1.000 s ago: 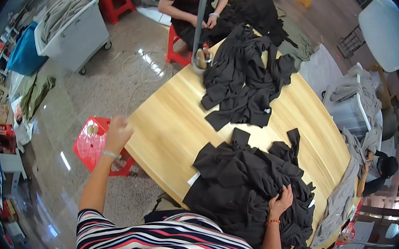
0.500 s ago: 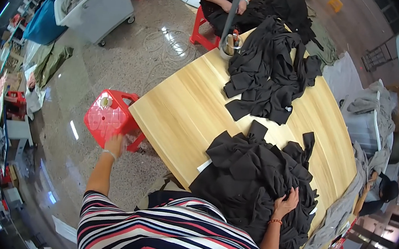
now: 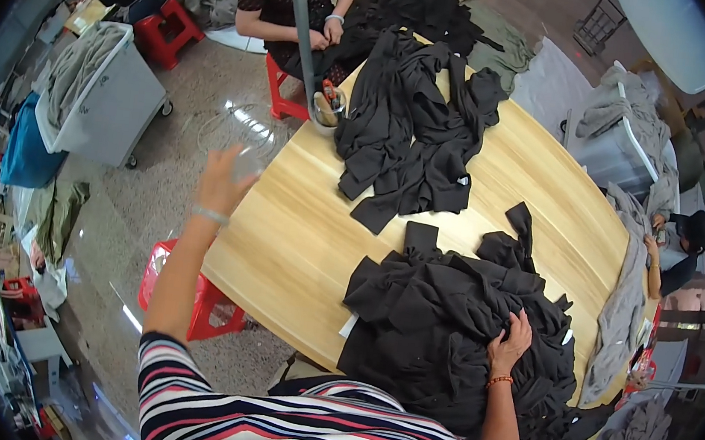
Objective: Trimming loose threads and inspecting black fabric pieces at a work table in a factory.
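My left hand (image 3: 226, 179) is raised beside the left edge of the wooden table (image 3: 280, 255), with thumb and fingers curved around a clear, see-through object (image 3: 249, 163). Blur hides its exact kind; it looks like a small cup. Under that forearm stands a red plastic stool (image 3: 207, 308), partly covered by the arm. At the near side of the table, my right hand (image 3: 511, 344) rests on a heap of black garments (image 3: 417, 338), palm down and fingers spread on the cloth.
A second pile of black garments (image 3: 413, 132) lies at the table's far end, beside a container of tools (image 3: 327, 114) and a grey pole (image 3: 301, 34). A seated co-worker (image 3: 292, 16) handles black cloth there. Wheeled bins (image 3: 109, 121) of grey cloth stand at left and right.
My left hand has risen from beside the red stool to the table's left edge, carrying the clear object. My right hand stays on the black heap. The view has shifted.
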Demonstrator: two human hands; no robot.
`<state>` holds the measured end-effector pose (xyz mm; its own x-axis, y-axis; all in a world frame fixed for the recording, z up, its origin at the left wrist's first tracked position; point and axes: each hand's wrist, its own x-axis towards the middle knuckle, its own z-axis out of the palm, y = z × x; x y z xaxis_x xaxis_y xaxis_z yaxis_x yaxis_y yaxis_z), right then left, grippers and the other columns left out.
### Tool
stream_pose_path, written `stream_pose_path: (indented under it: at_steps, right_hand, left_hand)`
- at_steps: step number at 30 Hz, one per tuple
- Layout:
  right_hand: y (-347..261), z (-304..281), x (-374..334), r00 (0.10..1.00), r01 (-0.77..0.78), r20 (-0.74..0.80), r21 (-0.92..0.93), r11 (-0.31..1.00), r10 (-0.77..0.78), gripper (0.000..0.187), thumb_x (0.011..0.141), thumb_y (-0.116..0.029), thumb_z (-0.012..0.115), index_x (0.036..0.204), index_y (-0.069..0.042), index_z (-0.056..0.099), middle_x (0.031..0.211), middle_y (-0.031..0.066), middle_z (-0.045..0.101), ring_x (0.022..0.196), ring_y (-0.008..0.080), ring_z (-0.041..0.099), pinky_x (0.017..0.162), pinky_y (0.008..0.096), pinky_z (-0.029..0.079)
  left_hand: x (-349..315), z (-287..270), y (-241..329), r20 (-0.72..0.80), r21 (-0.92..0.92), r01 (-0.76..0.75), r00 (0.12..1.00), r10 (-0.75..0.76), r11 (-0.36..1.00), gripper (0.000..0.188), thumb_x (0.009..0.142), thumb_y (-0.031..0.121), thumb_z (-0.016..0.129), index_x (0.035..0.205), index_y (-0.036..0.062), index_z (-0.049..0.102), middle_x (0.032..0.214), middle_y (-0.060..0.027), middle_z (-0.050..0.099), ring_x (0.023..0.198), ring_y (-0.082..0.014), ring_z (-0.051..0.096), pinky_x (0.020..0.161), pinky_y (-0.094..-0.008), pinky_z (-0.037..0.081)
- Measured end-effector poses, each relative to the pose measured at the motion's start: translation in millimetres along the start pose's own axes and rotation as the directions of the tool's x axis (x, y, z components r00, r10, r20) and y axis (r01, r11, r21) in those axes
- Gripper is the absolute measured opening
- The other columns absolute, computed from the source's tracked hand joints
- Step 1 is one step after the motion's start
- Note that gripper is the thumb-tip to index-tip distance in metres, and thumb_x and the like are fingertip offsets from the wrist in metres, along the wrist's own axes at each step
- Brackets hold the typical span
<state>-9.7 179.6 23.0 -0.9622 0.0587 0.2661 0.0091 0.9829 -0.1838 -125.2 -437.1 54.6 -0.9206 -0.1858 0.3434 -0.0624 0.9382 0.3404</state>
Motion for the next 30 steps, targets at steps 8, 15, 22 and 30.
stream_pose_path:
  at_steps: [8,15,22,30]
  right_hand:
    - [-8.9,-4.8,-0.6,0.997,-0.063,0.05,0.023,0.998,0.061,0.044,0.071,0.003,0.059,0.114,-0.006,0.057,0.137,0.0151,0.047,0.126,0.0357,0.043,0.107,0.0463,0.028]
    - [-9.8,-7.1,1.1,0.996,-0.077,0.046,0.024,0.997,0.075,0.044,0.071,0.004,0.058,0.114,-0.006,0.057,0.137,0.0152,0.047,0.127,0.0357,0.042,0.108,0.0466,0.028]
    - [-14.2,-10.1,2.4,0.996,-0.081,0.033,0.002,0.997,0.08,0.045,0.071,0.006,0.055,0.114,-0.006,0.056,0.134,0.0141,0.049,0.125,0.0342,0.045,0.107,0.0449,0.03]
    - [-11.5,-9.0,0.3,0.995,-0.088,0.049,0.023,0.996,0.087,0.047,0.069,0.005,0.057,0.115,-0.006,0.057,0.137,0.0149,0.048,0.127,0.0355,0.042,0.108,0.0464,0.027]
  left_hand:
    - [156.2,50.0,58.3,0.165,0.242,-0.267,0.959,0.232,0.933,0.039,0.072,0.011,0.073,0.106,0.011,0.052,0.1,-0.0137,0.054,0.093,-0.0341,0.059,0.075,-0.0429,0.052]
    - [183.8,96.1,52.4,0.33,0.173,-0.521,0.831,0.449,0.836,0.039,0.07,-0.002,0.065,0.105,0.0104,0.054,0.101,-0.0146,0.05,0.096,-0.0341,0.056,0.076,-0.0436,0.052]
    - [193.8,98.7,68.1,0.473,0.249,-0.556,0.785,0.401,0.793,0.05,0.064,0.0,0.073,0.109,0.0101,0.054,0.106,-0.0141,0.048,0.104,-0.0333,0.052,0.082,-0.0412,0.049]
    - [177.5,102.9,50.8,0.416,0.192,-0.569,0.785,0.459,0.799,0.058,0.065,0.008,0.076,0.117,0.0131,0.052,0.111,-0.0109,0.048,0.106,-0.0312,0.049,0.083,-0.0415,0.046]
